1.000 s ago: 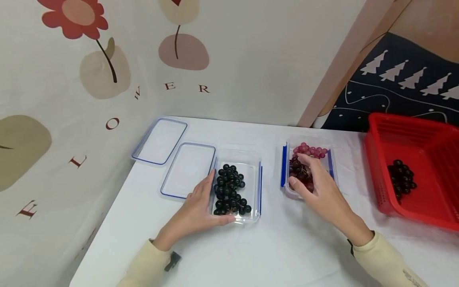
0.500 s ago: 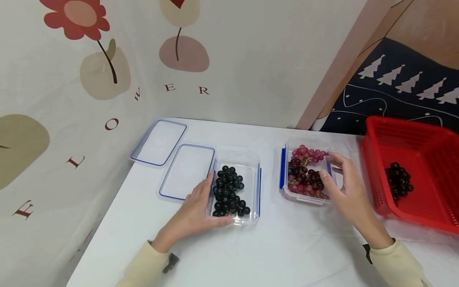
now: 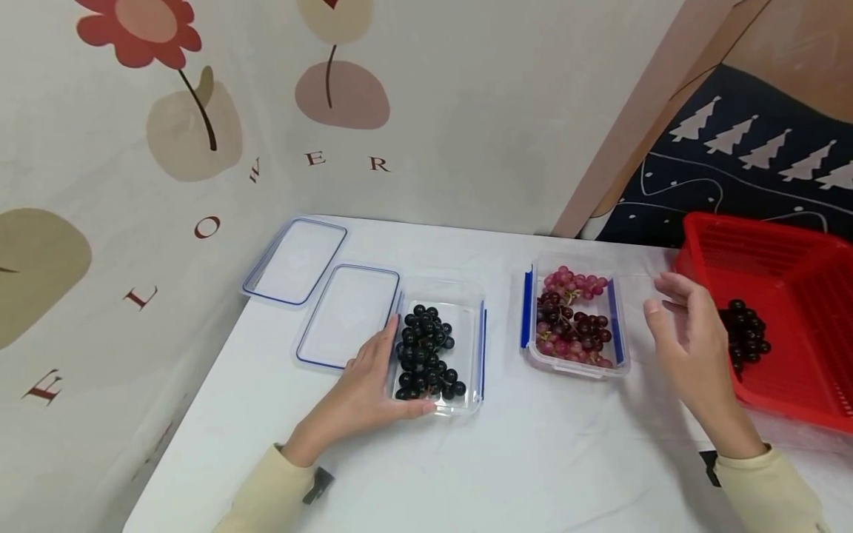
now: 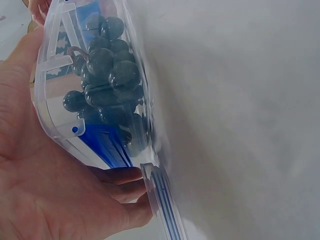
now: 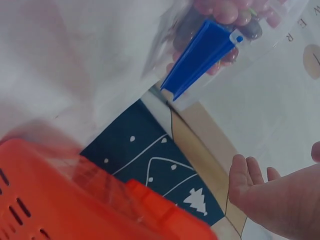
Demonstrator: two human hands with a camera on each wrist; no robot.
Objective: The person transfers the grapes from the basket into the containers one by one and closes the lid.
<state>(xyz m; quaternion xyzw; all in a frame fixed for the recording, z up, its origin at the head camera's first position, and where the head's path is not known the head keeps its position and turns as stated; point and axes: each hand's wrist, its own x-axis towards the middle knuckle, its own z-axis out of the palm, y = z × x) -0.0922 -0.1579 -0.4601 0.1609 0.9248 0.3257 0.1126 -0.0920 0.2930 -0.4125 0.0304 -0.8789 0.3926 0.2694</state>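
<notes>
Container point(image 3: 469, 333) of black grapes point(image 3: 425, 352) faces upward on the surface point(image 3: 533, 459), long axis twelve-to-six; left hand point(image 3: 369, 379) cups its seven-o'clock corner, fingers half-spread. Right hand point(image 3: 696, 348), empty, fingers loosely parted, hovers towards three o'clock.

Red basket point(image 3: 806, 333) cropped at right, partly hidden behind right hand point(image 3: 700, 355)

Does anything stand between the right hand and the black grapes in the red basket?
Apparently just the side wall of the red basket, partly behind the right hand; nothing visible lies on the black grapes.
</notes>
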